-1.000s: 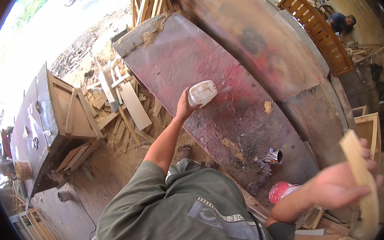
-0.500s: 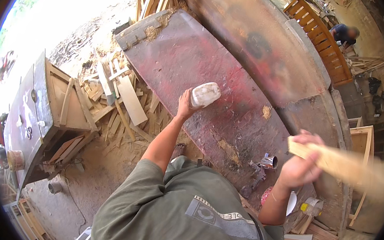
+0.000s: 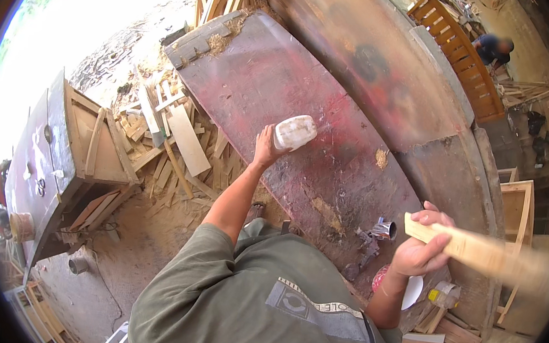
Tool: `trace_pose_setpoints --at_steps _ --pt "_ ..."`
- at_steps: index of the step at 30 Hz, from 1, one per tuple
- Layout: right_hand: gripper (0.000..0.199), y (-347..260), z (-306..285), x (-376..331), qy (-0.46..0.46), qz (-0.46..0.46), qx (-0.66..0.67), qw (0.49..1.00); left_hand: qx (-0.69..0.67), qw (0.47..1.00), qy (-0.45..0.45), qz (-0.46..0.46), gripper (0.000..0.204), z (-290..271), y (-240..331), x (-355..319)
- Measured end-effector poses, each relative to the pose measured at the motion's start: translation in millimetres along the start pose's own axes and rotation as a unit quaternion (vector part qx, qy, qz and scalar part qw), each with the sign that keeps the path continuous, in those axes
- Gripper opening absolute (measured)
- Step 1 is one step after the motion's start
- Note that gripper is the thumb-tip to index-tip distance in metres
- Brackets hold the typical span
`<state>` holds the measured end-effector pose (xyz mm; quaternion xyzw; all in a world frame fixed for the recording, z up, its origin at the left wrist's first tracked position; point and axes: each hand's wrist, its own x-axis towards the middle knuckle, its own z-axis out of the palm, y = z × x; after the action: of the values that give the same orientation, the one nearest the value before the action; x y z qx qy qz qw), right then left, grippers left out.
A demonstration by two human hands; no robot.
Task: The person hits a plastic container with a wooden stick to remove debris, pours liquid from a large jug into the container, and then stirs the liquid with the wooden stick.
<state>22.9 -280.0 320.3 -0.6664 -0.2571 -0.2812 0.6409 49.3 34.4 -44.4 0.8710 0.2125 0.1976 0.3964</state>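
Observation:
My left hand (image 3: 265, 147) is closed on the side of a whitish, rounded, box-shaped container (image 3: 295, 132) with worn, stained surfaces. It rests on or just over the red-stained workbench (image 3: 263, 72); I cannot tell whether it touches. On the right, my right hand (image 3: 421, 251) grips a pale wooden board (image 3: 476, 252) near one end, thumb on one side and fingers on the other. The board reaches out to the right, where its far end is smeared by motion. Close to that hand, a shiny metal can (image 3: 384, 230) lies on the bench.
Wood offcuts (image 3: 186, 141) and sawdust lie on the floor at left, beside a wooden cabinet (image 3: 85, 138). A second, brownish table (image 3: 376, 56) stands beyond the bench. A clear plastic bottle (image 3: 444, 295) is at lower right. Another person (image 3: 493, 50) bends near a slatted wooden panel (image 3: 458, 53).
My right hand and the board have shifted slightly left and down, and the hand is less blurred. My left hand stays on the container, almost unmoved.

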Motion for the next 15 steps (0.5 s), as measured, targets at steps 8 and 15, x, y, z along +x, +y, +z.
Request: trace_pose_setpoints --at_steps 8,15 --pt "0.03 102.3 -54.2 -109.8 -0.309 0.247 -0.421 0.816 0.02 0.999 -0.013 0.027 0.09 15.7 3.3 2.9" --pt "0.031 40.0 -25.6 -71.3 -0.142 0.07 -0.124 0.98 0.006 1.0 -0.022 0.014 0.087 9.0 12.8 3.6"
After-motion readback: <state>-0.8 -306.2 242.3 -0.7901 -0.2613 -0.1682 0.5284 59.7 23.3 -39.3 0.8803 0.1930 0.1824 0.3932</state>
